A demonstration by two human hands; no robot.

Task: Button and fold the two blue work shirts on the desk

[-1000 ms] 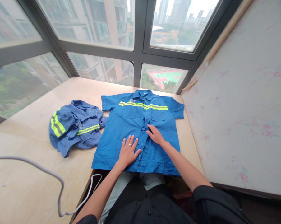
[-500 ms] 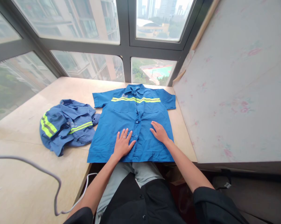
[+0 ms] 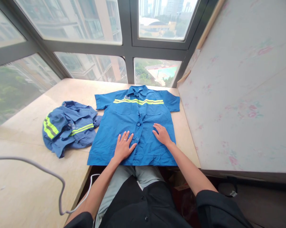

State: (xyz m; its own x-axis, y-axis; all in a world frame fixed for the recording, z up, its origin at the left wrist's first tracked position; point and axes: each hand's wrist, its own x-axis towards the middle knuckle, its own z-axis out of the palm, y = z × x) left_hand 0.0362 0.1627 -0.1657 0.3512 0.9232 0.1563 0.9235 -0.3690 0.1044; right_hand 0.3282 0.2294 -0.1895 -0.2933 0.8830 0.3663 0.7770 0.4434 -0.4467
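Observation:
A blue short-sleeved work shirt (image 3: 124, 122) lies spread front side up, its collar toward the window and its hem at the near edge of the ledge. A yellow-and-grey reflective stripe crosses its chest, and buttons run down the middle. My left hand (image 3: 124, 146) rests flat on the lower left of the shirt, fingers spread, with a ring on one finger. On the lower right of the cloth lies my right hand (image 3: 162, 134), palm down and fingers stretched out. Neither hand grips anything. Left of the shirt sits a crumpled blue work garment (image 3: 73, 126) with similar stripes.
The pale ledge (image 3: 21, 177) extends along the window (image 3: 95, 68) and to the left. A grey-white cable (image 3: 48, 172) curves across it and passes by my left forearm. At the right stands a flower-patterned wall panel (image 3: 233, 95), close to the shirt's sleeve.
My left hand has slid very slightly left, and the shirt's lower left hem has shifted left with it. My right hand stays in nearly the same place. The view has moved a little.

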